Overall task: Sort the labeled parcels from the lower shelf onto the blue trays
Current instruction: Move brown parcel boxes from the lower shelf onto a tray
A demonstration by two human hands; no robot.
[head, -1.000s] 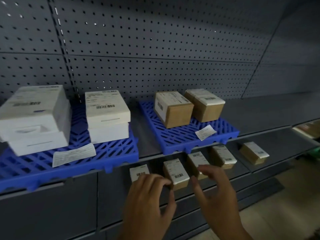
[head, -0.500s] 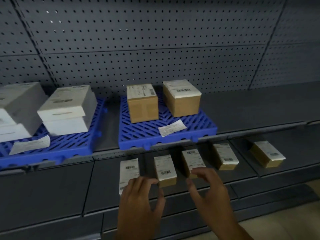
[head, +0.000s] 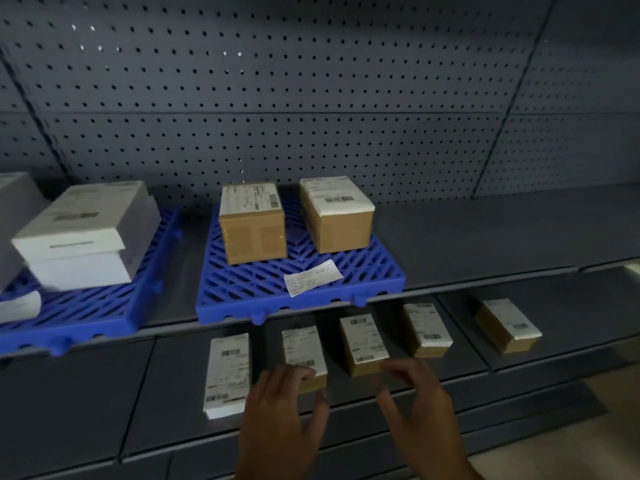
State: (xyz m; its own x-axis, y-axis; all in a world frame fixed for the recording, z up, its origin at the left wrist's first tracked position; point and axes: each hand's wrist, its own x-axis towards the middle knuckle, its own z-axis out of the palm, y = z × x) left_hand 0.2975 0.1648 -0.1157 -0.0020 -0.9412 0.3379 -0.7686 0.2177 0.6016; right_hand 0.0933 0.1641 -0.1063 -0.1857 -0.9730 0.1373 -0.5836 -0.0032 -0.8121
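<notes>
Since a sec ago both hands dropped in closer to the lower shelf (head: 346, 410) and the view swung right, so the brown-box tray (head: 242, 299) now sits dead center. Left hand (head: 280, 414) has fingers spread loose, tips just at the near end of the 2nd small parcel (head: 304, 355); right hand (head: 420, 407) is curled but open, empty, just at 5 o'clock of the 3rd parcel (head: 363, 342). Nothing grabbed yet imo, pick is about to start. Five small parcels are all on the lower shelf, the flat white one (head: 227, 372) at 9 o'clock of the left hand. Tray lip overhangs right above the row, so lift out toward you first. Open room on the tray is at the front, around the loose slip (head: 311, 277).
</notes>
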